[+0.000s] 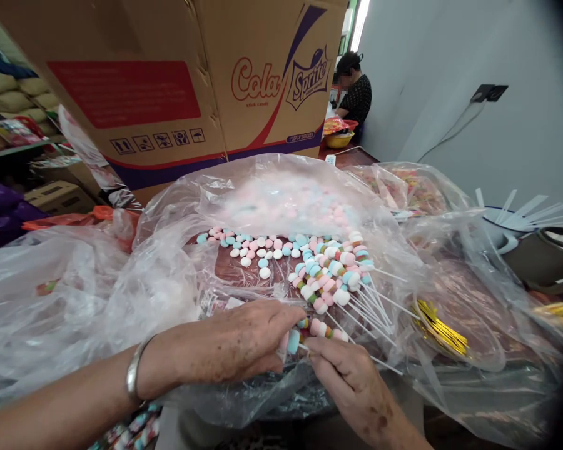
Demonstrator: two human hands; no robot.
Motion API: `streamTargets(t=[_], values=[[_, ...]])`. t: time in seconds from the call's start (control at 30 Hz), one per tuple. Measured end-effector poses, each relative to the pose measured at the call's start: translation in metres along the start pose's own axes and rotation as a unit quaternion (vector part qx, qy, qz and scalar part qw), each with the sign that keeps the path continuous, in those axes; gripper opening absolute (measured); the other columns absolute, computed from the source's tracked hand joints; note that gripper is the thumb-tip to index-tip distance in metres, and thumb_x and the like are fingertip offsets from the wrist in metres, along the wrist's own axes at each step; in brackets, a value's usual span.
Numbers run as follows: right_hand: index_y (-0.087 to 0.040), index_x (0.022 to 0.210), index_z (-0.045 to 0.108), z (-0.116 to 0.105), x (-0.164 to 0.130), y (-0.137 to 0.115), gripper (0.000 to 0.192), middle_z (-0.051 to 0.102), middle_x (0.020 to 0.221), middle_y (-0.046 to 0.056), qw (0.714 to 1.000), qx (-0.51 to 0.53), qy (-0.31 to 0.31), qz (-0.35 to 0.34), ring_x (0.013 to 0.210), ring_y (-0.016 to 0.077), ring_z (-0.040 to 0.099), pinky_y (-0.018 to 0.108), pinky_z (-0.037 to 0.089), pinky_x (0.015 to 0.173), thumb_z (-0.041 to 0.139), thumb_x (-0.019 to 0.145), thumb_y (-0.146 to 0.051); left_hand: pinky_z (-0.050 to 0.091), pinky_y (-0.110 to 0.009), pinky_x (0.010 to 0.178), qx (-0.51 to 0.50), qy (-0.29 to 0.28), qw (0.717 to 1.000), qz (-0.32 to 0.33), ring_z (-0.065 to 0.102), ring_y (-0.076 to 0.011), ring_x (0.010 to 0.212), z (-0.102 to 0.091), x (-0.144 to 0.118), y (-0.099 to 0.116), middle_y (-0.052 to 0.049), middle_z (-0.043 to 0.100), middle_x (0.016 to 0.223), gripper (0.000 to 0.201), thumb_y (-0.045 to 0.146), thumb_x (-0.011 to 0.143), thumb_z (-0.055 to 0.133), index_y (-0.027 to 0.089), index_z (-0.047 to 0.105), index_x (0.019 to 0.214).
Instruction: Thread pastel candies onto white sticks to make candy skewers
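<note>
My left hand, with a silver bangle at the wrist, closes over the candy end of a marshmallow-like candy skewer. Most of that skewer is hidden under the fingers; a blue piece shows. The skewer's white stick is pinched by my right hand, just right of the left. Behind my hands lies another candy skewer in pink, white and green. Further back is a pile of finished-looking candy skewers, sticks pointing right. Small clear wrappers lie beside my left hand.
Loose pastel candies spill from a large clear plastic bag. Gold twist ties lie at right, near a white mug with white sticks. A big cardboard box stands behind. A person sits beyond it.
</note>
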State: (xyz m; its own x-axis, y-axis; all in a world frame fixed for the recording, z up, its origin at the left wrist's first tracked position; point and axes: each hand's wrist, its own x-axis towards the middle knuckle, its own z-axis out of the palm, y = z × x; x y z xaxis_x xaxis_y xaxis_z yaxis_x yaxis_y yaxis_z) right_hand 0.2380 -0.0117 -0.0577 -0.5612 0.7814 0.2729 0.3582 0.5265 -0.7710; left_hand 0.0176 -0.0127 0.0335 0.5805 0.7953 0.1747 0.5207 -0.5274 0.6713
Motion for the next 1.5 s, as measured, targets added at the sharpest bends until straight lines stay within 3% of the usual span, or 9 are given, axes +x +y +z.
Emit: streamTargets(t=[0.13, 0.23, 0.37, 0.5, 0.67, 1.07, 1.2, 1.37, 1.5], values=[[-0.019, 0.091, 0.074, 0.005, -0.003, 0.009, 0.031, 0.067, 0.072, 0.001, 0.996, 0.063, 0.057, 0.009, 0.063, 0.0138, 0.06, 0.021, 0.044, 0.06, 0.044, 0.098, -0.023, 0.052, -0.032, 0.09, 0.002, 0.109, 0.989, 0.097, 0.066, -0.0253, 0.102, -0.008, -0.014, 0.03, -0.012, 0.072, 0.11, 0.042, 0.004, 0.084, 0.066, 0.021, 0.065, 0.122], [-0.019, 0.085, 0.074, 0.009, -0.006, 0.017, 0.033, 0.063, 0.067, 0.0, 0.99, 0.105, 0.088, 0.034, 0.061, 0.0142, 0.057, 0.021, 0.044, 0.058, 0.046, 0.1, -0.029, 0.05, -0.023, 0.069, -0.057, 0.274, 0.96, -0.023, 0.062, -0.0176, 0.074, -0.002, -0.04, 0.027, -0.003, 0.068, 0.08, 0.015, 0.012, 0.087, 0.064, 0.024, 0.071, 0.093], [-0.019, 0.08, 0.074, 0.014, -0.008, 0.019, 0.036, 0.056, 0.064, 0.0, 0.975, 0.183, 0.087, 0.09, 0.059, 0.0134, 0.049, 0.022, 0.042, 0.057, 0.049, 0.098, -0.038, 0.045, -0.018, 0.053, -0.251, 0.366, 0.861, -0.249, 0.054, -0.013, 0.059, 0.011, -0.051, -0.005, -0.001, 0.061, 0.063, 0.03, 0.045, 0.085, 0.073, 0.019, 0.069, 0.071], [-0.018, 0.079, 0.073, 0.024, -0.006, 0.014, 0.038, 0.054, 0.062, -0.001, 0.965, 0.222, 0.064, 0.121, 0.057, 0.0128, 0.048, 0.021, 0.043, 0.056, 0.05, 0.098, -0.041, 0.058, -0.029, 0.073, -0.474, 0.449, 0.72, -0.236, 0.069, -0.0231, 0.085, 0.011, -0.022, -0.015, -0.009, 0.076, 0.094, 0.059, 0.05, 0.056, 0.094, 0.016, 0.071, 0.098], [-0.02, 0.101, 0.075, 0.035, -0.009, 0.016, 0.024, 0.069, 0.076, 0.002, 0.991, 0.073, 0.092, -0.06, 0.067, 0.0152, 0.065, 0.02, 0.052, 0.067, 0.051, 0.097, -0.023, 0.059, -0.029, 0.056, -0.56, 0.508, 0.614, -0.226, 0.068, -0.0189, 0.06, 0.009, 0.016, -0.007, -0.004, 0.073, 0.07, 0.053, 0.03, 0.049, 0.097, 0.012, 0.067, 0.089], [-0.017, 0.099, 0.07, 0.061, -0.013, 0.006, 0.028, 0.062, 0.067, 0.003, 0.979, -0.067, 0.189, -0.032, 0.059, 0.0159, 0.058, 0.025, 0.045, 0.06, 0.043, 0.101, -0.025, 0.042, -0.015, 0.041, -0.612, 0.486, 0.603, -0.159, 0.051, -0.0057, 0.044, 0.041, 0.038, -0.029, 0.005, 0.063, 0.062, 0.048, 0.028, 0.056, 0.095, 0.016, 0.059, 0.084], [-0.018, 0.081, 0.063, 0.064, -0.007, -0.005, 0.036, 0.048, 0.058, -0.002, 0.978, 0.149, 0.119, 0.082, 0.053, 0.012, 0.045, 0.024, 0.034, 0.053, 0.044, 0.101, -0.041, 0.042, -0.016, 0.038, -0.604, 0.459, 0.633, -0.157, 0.051, -0.0059, 0.041, 0.047, 0.041, -0.027, 0.005, 0.065, 0.064, 0.049, 0.03, 0.057, 0.095, 0.016, 0.06, 0.087], [-0.016, 0.078, 0.06, 0.057, 0.002, -0.019, 0.041, 0.027, 0.051, -0.01, 0.861, 0.453, 0.028, 0.228, 0.046, 0.0074, 0.022, 0.023, 0.018, 0.046, 0.053, 0.093, -0.054, 0.043, -0.017, 0.039, -0.634, 0.414, 0.627, -0.183, 0.052, -0.0062, 0.042, 0.06, 0.039, -0.026, 0.003, 0.066, 0.066, 0.046, 0.03, 0.059, 0.094, 0.015, 0.061, 0.087], [-0.018, 0.071, 0.055, 0.053, 0.003, -0.021, 0.037, 0.032, 0.059, -0.007, 0.926, 0.31, 0.105, 0.187, 0.054, 0.0088, 0.028, 0.025, 0.02, 0.051, 0.058, 0.091, -0.049, 0.046, -0.019, 0.042, -0.645, 0.411, 0.614, -0.195, 0.054, -0.0083, 0.043, 0.072, 0.036, -0.021, 0.004, 0.064, 0.06, 0.044, 0.03, 0.061, 0.093, 0.015, 0.063, 0.089]])
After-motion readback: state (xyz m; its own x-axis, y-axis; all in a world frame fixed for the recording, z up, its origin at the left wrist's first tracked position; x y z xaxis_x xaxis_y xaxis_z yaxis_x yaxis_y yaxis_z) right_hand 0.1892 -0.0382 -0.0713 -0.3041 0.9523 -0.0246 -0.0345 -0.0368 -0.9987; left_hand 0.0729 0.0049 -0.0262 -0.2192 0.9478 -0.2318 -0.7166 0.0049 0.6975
